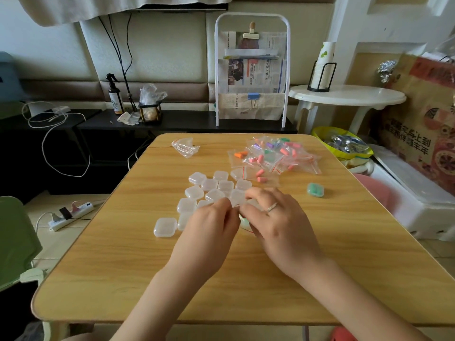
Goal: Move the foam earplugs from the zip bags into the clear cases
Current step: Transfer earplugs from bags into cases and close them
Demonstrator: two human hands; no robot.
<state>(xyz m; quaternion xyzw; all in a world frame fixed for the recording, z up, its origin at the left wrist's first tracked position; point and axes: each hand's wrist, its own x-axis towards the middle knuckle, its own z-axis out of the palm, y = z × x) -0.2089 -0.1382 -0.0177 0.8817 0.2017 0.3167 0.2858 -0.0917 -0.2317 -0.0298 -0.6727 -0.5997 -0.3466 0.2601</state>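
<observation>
Several clear square cases (pixel 209 185) lie clustered mid-table, one more case (pixel 165 226) apart at the left. My left hand (pixel 212 227) and my right hand (pixel 273 217) meet just in front of the cluster, both pinching a small zip bag (pixel 244 222) with something pale green in it; most of the bag is hidden by my fingers. A pile of zip bags (pixel 278 155) with pink, orange, purple and green earplugs lies at the far right. One closed case with green earplugs (pixel 315 190) sits to the right of my hands. Empty zip bags (pixel 185 147) lie far left.
The wooden table (pixel 123 267) has bare surface near me. Beyond its far edge are a black shelf with a spray bottle (pixel 115 96) and a newspaper rack (pixel 251 75). A yellow bowl (pixel 342 143) and white round side table (pixel 347 96) stand at right.
</observation>
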